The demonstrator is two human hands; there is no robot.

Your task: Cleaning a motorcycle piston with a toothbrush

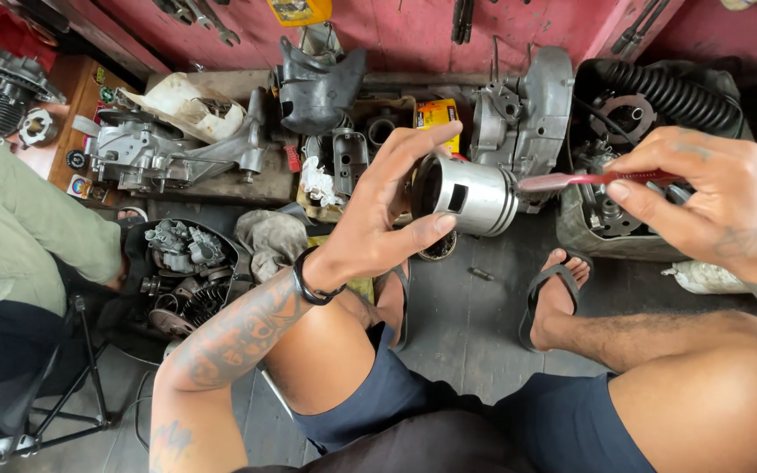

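While the left hand (378, 219) holds a piston (475, 194), the black tub (221, 250) holds engine parts (181, 250).

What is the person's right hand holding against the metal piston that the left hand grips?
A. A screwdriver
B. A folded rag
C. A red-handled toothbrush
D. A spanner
C: the right hand pinches a red-handled toothbrush whose head end meets the ringed end of the silver piston, which the left hand holds up by its fingertips.
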